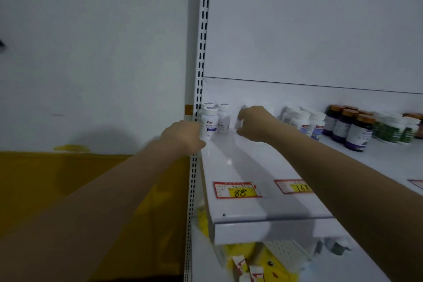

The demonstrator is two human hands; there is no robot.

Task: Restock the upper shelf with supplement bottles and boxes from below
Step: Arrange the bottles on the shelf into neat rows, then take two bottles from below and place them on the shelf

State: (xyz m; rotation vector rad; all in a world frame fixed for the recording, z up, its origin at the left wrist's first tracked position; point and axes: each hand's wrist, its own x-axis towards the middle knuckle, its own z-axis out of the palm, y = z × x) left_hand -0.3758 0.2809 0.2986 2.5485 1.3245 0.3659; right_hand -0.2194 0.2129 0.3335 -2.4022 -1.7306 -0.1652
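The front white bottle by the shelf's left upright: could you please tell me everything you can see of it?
The front white bottle looks like plastic, with a white cap and a white label carrying a blue band. It stands upright at the left end of the upper shelf, beside the slotted upright, in front of similar bottles. The left hand covers its lower left side; a grip cannot be confirmed.

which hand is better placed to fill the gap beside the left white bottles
Right: the right hand is in that gap, seemingly pinching a white bottle; the left hand grips the front bottle.
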